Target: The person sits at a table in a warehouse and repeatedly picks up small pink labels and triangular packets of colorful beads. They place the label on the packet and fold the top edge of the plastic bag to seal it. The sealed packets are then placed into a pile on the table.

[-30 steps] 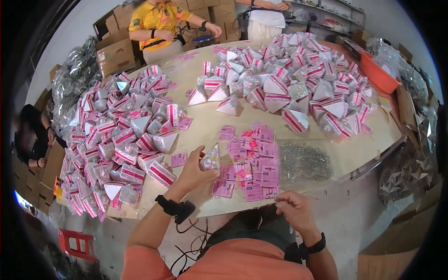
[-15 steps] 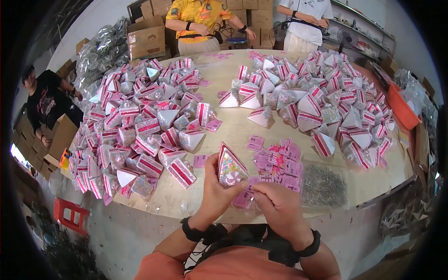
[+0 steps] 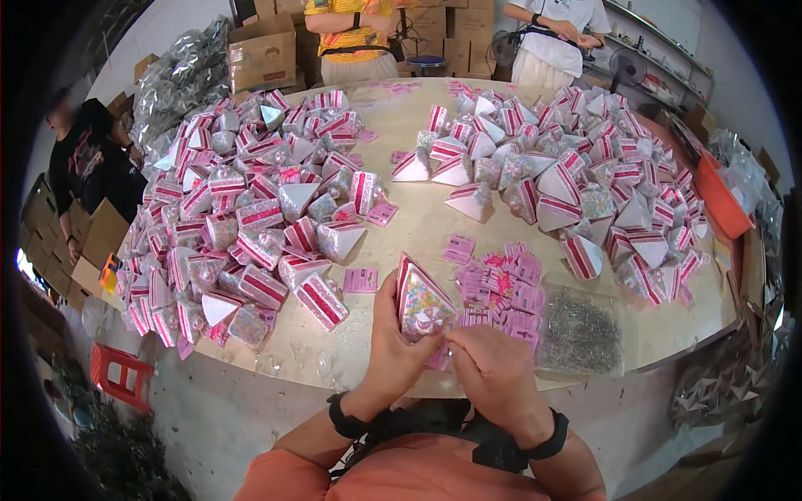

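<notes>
A cake-slice-shaped ornament [image 3: 428,307], pink-edged with pastel beads on its face, stands tip up in my left hand [image 3: 386,355]. That hand's fingers wrap its left side and the thumb lies along its lower edge. At the slice's lower right corner, my right hand [image 3: 501,371] is closed in a pinch close to the left thumb; what it pinches is hidden. Pink printed cards [image 3: 505,288] lie in a loose heap just beyond the right hand. Beside them is a clear bag or tray of small metal pins [image 3: 581,338].
Large heaps of similar cake slices cover the table [image 3: 401,225] at left [image 3: 259,215] and right [image 3: 555,215]. Two people stand across the table and another at far left by a cardboard box [image 3: 104,242]. An orange-red basin [image 3: 723,194] is at right, a red stool [image 3: 121,377] at lower left.
The slice and my left hand have shifted slightly right, and the right hand has turned a little at its corner. My view has moved slightly. The person in yellow has drawn the arms in.
</notes>
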`<state>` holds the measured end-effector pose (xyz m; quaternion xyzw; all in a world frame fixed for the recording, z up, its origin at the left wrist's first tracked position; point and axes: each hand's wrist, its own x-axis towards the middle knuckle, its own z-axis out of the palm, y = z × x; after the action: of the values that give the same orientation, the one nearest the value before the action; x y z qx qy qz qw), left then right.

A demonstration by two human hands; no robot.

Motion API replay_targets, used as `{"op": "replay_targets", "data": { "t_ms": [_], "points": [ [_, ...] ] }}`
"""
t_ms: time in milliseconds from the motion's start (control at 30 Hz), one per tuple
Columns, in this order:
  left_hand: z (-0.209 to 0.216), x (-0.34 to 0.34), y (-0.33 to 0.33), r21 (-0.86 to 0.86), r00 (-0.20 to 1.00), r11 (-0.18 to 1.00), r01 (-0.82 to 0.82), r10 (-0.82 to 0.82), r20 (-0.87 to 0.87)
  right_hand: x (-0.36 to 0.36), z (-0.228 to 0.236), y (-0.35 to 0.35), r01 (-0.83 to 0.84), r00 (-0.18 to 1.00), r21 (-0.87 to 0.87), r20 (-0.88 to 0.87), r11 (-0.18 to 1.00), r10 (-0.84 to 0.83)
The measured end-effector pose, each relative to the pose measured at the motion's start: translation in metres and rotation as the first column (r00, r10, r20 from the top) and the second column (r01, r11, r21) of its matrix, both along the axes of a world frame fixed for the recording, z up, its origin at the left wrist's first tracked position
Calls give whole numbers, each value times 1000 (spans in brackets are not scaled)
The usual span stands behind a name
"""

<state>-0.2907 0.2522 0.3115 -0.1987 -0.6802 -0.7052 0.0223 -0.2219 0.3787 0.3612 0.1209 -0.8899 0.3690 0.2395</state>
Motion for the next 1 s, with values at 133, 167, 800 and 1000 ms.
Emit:
{"op": "replay_targets", "data": {
  "t_ms": [133, 167, 800, 1000],
  "points": [
    [1, 2, -1, -121, 994, 990, -71, 60, -91, 1, 3, 0, -10, 1000, 16, 8, 1000, 10],
    [0, 3, -1, -111, 994, 991, -70, 61, -87, 2, 3, 0, -8, 1000, 9, 9, 1000, 8],
    [3, 13, 7, -61, 980, 994, -94, 82, -181, 4, -8, 2, 3, 987, 75, -158, 997, 9],
    [4, 15, 6, -202, 945, 958, -205, 140, -295, 13, -4, -3, 88, 993, 166, -96, 982, -72]
  ]
}}
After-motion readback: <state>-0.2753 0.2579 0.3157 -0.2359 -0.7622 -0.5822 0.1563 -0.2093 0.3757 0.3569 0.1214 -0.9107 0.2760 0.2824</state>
